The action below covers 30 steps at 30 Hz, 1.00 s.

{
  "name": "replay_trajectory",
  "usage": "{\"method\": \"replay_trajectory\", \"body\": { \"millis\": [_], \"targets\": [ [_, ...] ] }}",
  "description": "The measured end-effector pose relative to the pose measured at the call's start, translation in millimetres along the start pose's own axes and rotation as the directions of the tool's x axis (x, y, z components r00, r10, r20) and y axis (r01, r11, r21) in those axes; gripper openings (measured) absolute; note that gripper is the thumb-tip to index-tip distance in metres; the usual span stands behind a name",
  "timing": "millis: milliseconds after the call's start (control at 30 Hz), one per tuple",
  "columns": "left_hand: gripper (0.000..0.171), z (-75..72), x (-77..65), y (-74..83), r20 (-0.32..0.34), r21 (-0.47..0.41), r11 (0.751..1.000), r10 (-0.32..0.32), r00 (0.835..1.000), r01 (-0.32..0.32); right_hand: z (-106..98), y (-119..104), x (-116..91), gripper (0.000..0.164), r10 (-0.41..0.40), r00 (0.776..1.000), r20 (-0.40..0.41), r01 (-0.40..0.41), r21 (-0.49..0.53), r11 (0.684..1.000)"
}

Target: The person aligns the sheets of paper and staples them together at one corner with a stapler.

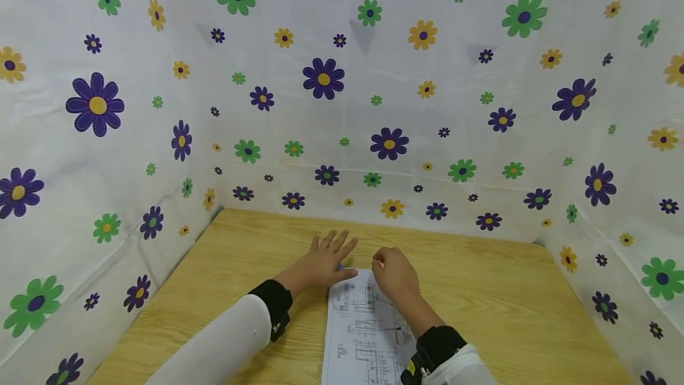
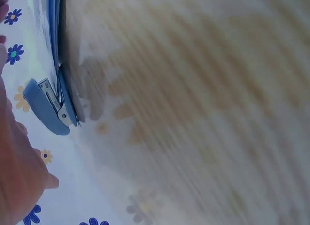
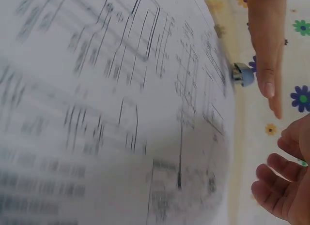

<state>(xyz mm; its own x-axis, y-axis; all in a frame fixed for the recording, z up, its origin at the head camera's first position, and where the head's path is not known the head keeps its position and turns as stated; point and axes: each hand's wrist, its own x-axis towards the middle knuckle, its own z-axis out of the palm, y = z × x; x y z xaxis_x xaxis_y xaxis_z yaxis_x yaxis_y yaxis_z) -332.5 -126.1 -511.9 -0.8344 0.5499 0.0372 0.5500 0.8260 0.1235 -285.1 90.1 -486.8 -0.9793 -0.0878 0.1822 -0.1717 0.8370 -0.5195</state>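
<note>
A sheaf of white sheets (image 1: 358,328) printed with technical line drawings lies on the wooden table. A small blue stapler (image 2: 41,106) sits at the sheaf's far left edge, its jaw around the paper in the left wrist view; only a sliver shows in the head view. My left hand (image 1: 320,263) is over the stapler with fingers spread and straight. Whether it touches the stapler cannot be told. Close to the far right corner of the sheets is my right hand (image 1: 395,275), its fingers loosely bent (image 3: 278,186) and nothing between them.
Wood-grain table (image 1: 497,308) extends to both sides of the sheets. White cloth with printed flowers (image 1: 331,117) hangs behind the table and along its left and right sides. Each wrist wears a black band (image 1: 272,305).
</note>
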Motion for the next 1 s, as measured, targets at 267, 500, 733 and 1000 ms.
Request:
{"method": "replay_trajectory", "body": {
  "millis": [267, 500, 733, 1000],
  "targets": [
    [0.086, 9.1, 6.7, 1.3, 0.014, -0.064, 0.996, -0.06, 0.998, 0.061, -26.0, 26.0, -32.5, 0.019, -0.14, 0.987, 0.073, 0.151, -0.18, 0.972],
    [0.086, 11.5, 15.6, 12.3, 0.027, -0.065, 0.996, -0.055, 0.998, 0.057, -44.2, 59.7, -66.8, 0.031, -0.135, 0.979, 0.152, 0.171, -0.256, 0.951],
    [0.086, 13.0, 17.3, 13.6, 0.024, -0.071, 0.995, -0.075, 0.997, 0.077, -47.4, 57.7, -76.4, 0.041, 0.188, 0.973, 0.131, -0.152, -0.243, 0.958],
    [0.087, 20.7, 18.8, 12.8, 0.038, -0.065, 0.995, -0.075, 0.996, 0.078, -39.3, 50.4, -71.4, 0.035, 0.317, 0.93, 0.185, -0.277, -0.216, 0.936]
  ]
}}
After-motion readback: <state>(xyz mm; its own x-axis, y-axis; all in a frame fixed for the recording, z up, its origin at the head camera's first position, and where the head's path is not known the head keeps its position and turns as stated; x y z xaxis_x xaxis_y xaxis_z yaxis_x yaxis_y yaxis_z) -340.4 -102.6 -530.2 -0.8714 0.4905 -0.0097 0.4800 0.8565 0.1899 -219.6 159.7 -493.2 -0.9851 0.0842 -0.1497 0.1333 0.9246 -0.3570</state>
